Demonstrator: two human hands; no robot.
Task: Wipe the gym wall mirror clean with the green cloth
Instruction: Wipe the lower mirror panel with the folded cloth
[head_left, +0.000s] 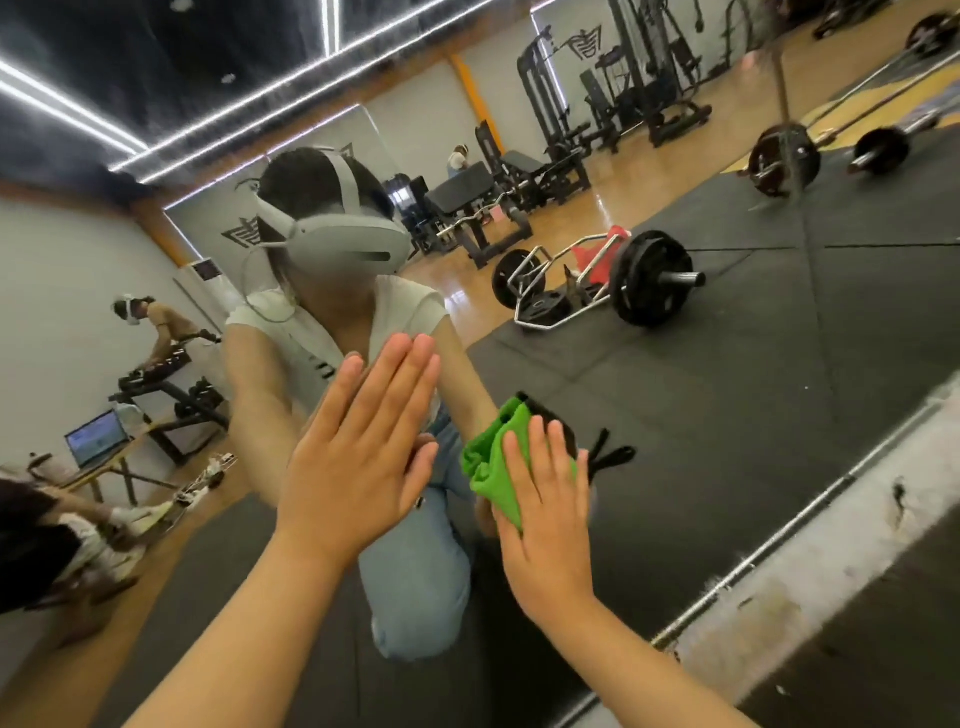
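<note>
The wall mirror (727, 364) fills most of the head view and reflects the gym and the kneeling person wearing the headset. My left hand (358, 452) lies flat on the glass with straight fingers pointing up. To its right, my right hand (545, 514) presses the bunched green cloth (493, 457) against the mirror with straight fingers. The cloth sticks out above and to the left of the fingers. Part of the cloth is hidden under the palm.
The mirror's metal bottom edge (810, 525) runs diagonally at the lower right, with a scuffed pale ledge (852, 551) and dark floor mat beyond it. Reflected are a loaded barbell (649, 275), weight machines, a laptop on a table and other people.
</note>
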